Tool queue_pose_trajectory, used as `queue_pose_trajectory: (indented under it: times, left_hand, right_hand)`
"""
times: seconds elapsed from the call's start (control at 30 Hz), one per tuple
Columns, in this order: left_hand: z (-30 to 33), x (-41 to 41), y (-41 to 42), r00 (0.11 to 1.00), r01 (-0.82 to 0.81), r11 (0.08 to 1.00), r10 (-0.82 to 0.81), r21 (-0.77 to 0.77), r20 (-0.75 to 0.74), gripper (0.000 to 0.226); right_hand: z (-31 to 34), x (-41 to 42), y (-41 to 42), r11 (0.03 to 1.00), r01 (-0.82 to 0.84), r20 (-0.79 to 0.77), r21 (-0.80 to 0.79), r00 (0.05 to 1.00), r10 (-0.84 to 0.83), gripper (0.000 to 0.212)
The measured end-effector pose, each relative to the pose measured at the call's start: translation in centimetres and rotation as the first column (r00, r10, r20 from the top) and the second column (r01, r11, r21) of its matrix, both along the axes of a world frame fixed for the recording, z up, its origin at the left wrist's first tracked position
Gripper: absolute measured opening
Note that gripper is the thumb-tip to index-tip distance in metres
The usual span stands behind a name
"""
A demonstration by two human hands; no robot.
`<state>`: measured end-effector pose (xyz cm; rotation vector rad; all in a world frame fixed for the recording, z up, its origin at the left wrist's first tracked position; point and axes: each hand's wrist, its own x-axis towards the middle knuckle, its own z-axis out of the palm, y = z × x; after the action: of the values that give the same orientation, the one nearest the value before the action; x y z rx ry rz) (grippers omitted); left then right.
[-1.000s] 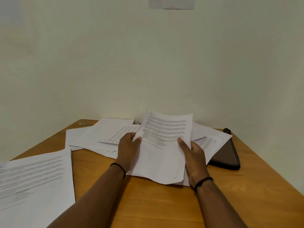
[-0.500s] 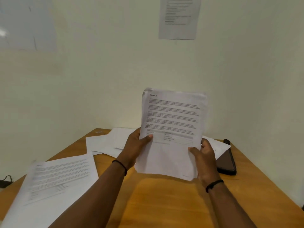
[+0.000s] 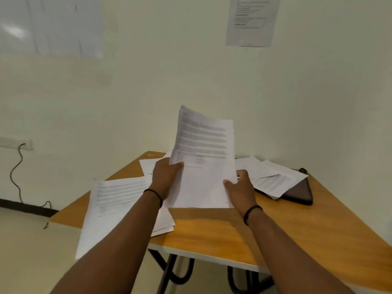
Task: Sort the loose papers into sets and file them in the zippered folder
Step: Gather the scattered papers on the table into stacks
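Observation:
I hold a stack of printed papers [image 3: 203,158] upright above the middle of the wooden table [image 3: 297,225]. My left hand [image 3: 164,177] grips its left edge with the thumb on the front sheet. My right hand [image 3: 240,186] grips the lower right edge. The front sheet peels away at its upper left. A second pile of printed sheets [image 3: 114,206] lies at the table's left, overhanging the front edge. More loose sheets [image 3: 273,179] lie at the back right, partly covering the dark zippered folder [image 3: 301,193].
The table stands in a room corner with cream walls on both sides. A printed notice [image 3: 251,20] hangs on the wall above. A cable [image 3: 16,170] runs down the left wall to the floor. Dark metal legs [image 3: 169,270] show under the front edge.
Both hands raised the stack off the table to upright, then lowered it slightly. The camera drew back, showing the table's front edge and legs.

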<state>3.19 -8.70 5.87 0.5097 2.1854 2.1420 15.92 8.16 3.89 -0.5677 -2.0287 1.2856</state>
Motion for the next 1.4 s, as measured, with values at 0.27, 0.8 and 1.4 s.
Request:
queue_pose_trajectory:
  times: [0.27, 0.8, 1.4]
  left_hand:
    - [-2.8, -5.1, -13.9, 0.946, -0.224, 0.835, 0.310, -0.503, 0.092, 0.012]
    - [-6.4, -5.5, -16.9, 0.949, -0.217, 0.925, 0.275, -0.313, 0.154, 0.011]
    - [2.8, 3.3, 2.1, 0.902, 0.428, 0.870, -0.394, 0.243, -0.178, 0.036]
  right_hand:
    - [-2.2, -7.5, -9.8, 0.976, -0.198, 0.332, 0.085, 0.929, 0.160, 0.008]
    - [-5.3, -11.3, -12.3, 0.977, -0.187, 0.510, 0.102, 0.853, 0.110, 0.031]
    - [3.8, 3.5, 3.2, 0.986, -0.158, -0.378, -0.044, 0.917, 0.130, 0.027]
